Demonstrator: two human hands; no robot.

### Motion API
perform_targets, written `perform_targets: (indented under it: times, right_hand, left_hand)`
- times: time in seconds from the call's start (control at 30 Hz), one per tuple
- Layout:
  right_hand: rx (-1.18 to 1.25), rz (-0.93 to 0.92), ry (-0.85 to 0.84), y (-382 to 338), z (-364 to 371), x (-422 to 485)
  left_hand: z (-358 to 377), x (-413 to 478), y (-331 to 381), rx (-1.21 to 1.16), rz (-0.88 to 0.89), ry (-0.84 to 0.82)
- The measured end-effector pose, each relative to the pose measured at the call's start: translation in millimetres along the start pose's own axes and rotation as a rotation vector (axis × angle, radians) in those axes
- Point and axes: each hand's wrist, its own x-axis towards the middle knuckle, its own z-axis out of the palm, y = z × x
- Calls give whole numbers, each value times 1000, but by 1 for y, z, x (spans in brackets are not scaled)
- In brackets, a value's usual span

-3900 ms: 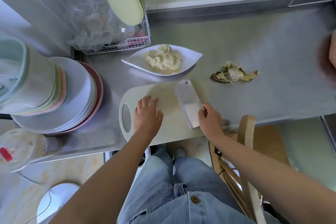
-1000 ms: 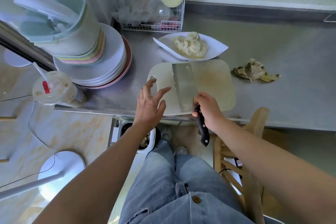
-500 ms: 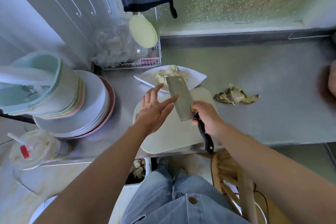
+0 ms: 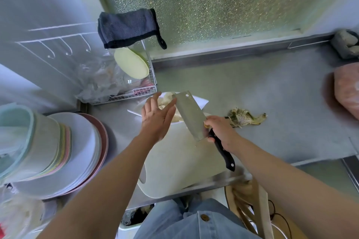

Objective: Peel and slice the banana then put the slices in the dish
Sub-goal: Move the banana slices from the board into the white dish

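Steel worktop (image 4: 272,93): banana slices (image 4: 165,101) lie in the dish (image 4: 202,101) at the chopping board's (image 4: 184,161) twelve o'clock. We judge them soft and slippery, better nudged than pinched. Our right hand (image 4: 219,130) grips the cleaver (image 4: 190,114); our left hand (image 4: 157,116) is straight-fingered by its blade.

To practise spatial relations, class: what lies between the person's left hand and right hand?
The cleaver, its blade slanting up from the right hand toward the left hand, above the cutting board; the head view shows it.
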Motion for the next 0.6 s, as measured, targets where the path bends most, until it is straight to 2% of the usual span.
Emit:
perform_targets:
  times: [0.07, 0.1, 0.2, 0.27, 0.33, 0.4, 0.6]
  right_hand:
    - [-17, -24, 10, -2, -4, 0]
    - [-24, -42, 15, -3, -5, 1]
    - [-23, -113, 23, -3, -6, 4]
    - [-51, -178, 29, -2, -4, 7]
    - [-123, -237, 25, -2, -2, 9]
    - [-214, -282, 11, 0, 2, 10]
    - [-356, -363, -21, 2, 14, 10]
  left_hand:
    - [3, 9, 1, -106, -123, -58]
    - [2, 14, 4, -302, -240, -80]
    - [-13, 25, 17, -1124, -675, -102]
    - [-21, 26, 19, -1610, -870, -175]
    - [-26, 24, 17, -1942, -883, -202]
    - [-29, 18, 16, -2144, -865, -179]
    - [-29, 5, 12, -2507, -793, -135]
